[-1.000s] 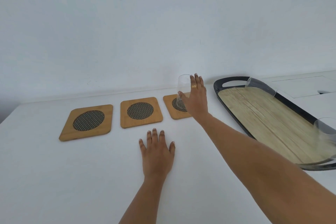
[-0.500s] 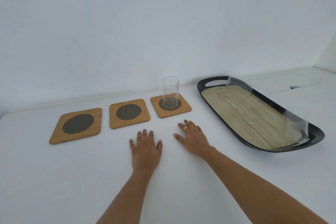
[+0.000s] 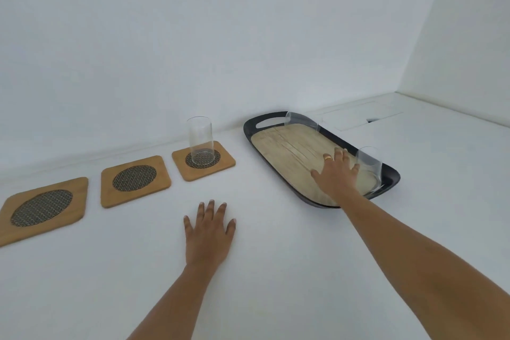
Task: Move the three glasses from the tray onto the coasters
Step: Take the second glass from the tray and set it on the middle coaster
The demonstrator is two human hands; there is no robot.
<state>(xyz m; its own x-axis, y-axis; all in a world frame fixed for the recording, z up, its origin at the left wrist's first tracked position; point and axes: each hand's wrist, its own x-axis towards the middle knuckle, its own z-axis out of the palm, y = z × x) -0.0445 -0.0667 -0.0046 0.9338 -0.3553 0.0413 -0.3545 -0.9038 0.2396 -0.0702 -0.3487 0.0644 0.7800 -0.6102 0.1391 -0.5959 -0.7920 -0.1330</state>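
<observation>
Three wooden coasters lie in a row on the white table: the left coaster (image 3: 41,210), the middle coaster (image 3: 134,180) and the right coaster (image 3: 202,160). A clear glass (image 3: 201,143) stands upright on the right coaster. A black tray (image 3: 276,163) with a wood-look floor holds two clear glasses: one (image 3: 302,121) at its far end, one (image 3: 369,168) at its near right end. My right hand (image 3: 338,176) is spread over the tray with its fingertips just left of the near glass, holding nothing. My left hand (image 3: 208,232) rests flat on the table.
A white wall runs behind the table and meets a side wall at the far right. A flat white panel (image 3: 361,117) with a dark slot is set in the table top behind the tray.
My right hand let go of the glass on the right coaster, drew back to the table, then reached right over the tray toward the near glass. The view shifted right.
</observation>
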